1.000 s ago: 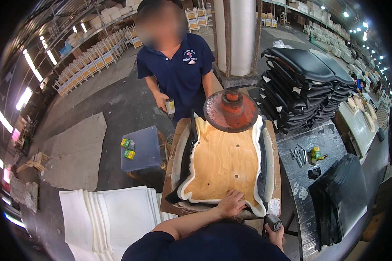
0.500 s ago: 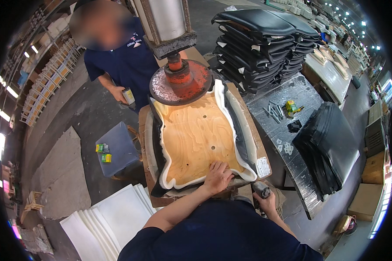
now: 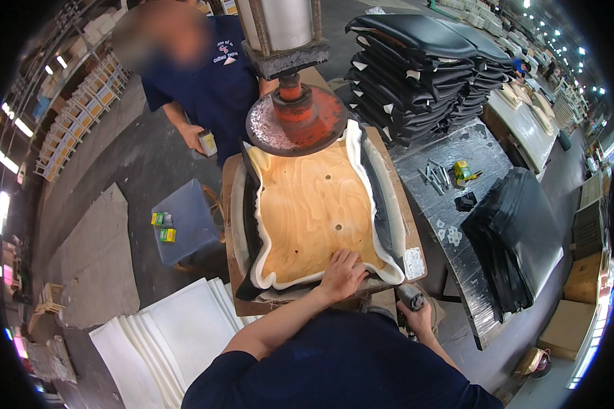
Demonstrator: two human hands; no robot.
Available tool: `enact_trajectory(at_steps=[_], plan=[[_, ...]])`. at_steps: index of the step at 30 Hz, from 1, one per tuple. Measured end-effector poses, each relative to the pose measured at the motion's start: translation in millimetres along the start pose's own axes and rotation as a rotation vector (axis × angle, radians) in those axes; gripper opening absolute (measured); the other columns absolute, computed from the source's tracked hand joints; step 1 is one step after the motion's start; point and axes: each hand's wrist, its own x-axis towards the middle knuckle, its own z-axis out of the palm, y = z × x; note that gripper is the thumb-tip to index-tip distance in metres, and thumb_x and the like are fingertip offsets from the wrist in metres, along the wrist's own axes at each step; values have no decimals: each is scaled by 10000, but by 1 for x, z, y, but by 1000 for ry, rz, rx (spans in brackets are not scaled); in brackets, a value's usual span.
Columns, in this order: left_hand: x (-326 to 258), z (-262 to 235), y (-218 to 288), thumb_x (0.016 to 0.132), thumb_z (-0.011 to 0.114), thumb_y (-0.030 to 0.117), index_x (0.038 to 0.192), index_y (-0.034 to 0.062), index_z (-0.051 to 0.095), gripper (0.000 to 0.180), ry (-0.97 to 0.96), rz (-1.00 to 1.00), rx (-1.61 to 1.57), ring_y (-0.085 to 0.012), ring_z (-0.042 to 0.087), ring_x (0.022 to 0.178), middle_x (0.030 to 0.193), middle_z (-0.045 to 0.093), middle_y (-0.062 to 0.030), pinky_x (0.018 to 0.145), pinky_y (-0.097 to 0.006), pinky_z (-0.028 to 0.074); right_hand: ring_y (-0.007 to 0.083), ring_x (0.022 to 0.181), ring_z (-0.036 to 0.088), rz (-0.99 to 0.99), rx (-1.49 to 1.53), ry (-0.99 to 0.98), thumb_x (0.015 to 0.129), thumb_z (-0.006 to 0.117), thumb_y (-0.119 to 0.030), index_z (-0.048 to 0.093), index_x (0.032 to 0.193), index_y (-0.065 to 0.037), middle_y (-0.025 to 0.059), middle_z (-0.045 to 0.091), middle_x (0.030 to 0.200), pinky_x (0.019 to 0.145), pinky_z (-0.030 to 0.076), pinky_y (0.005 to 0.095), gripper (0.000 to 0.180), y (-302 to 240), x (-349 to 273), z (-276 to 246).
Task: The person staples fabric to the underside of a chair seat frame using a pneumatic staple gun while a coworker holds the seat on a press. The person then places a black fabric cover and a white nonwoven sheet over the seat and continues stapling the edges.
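Note:
A curved plywood seat panel (image 3: pixel 314 211) lies under a round red press plate (image 3: pixel 296 123), with white foam padding (image 3: pixel 363 170) and black cover material (image 3: pixel 250 228) around its edges. At the panel's near edge, my left hand (image 3: pixel 343 275) is closed on the foam padding, its fingers curled and its knuckles over the wood. What lies under those fingers is hidden. My right hand (image 3: pixel 418 319) grips a grey staple gun (image 3: pixel 410 297), held low beside the near right corner of the press base (image 3: pixel 416 238).
Across the press stands a co-worker (image 3: pixel 211 82), a small box in one hand. On the right, a metal table (image 3: pixel 423 153) bears staple strips and stacked black sheets (image 3: pixel 515 235). Black padded covers (image 3: pixel 416 75) are piled behind. White foam sheets (image 3: pixel 150 341) lie at lower left, near a blue-topped stool (image 3: pixel 187 225).
The whole view has shifted slightly, so the press and panel sit a little higher and further right. Both my hands keep nearly the same place and grip.

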Motion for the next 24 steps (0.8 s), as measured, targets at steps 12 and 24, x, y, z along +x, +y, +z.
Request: enact_trajectory(at_steps=[12, 24], plan=[[3, 2, 1, 905, 831, 241, 948, 65, 784, 187, -3, -19, -2, -362, 605, 1202, 1185, 665, -154, 1110, -504, 448, 193, 1093, 761, -22, -8, 1, 873, 933, -156, 727, 1397, 23, 131, 827, 1211, 995, 589, 372, 591, -9, 5, -6], [-2, 4, -1, 956, 804, 280, 1001, 77, 780, 209, -31, -38, 25, -405, 528, 1471, 1478, 630, -184, 1265, -574, 363, 108, 609, 629, -6, 335, 65, 969, 864, -59, 721, 1363, -10, 17, 728, 893, 549, 519, 293, 422, -3, 49, -45]])
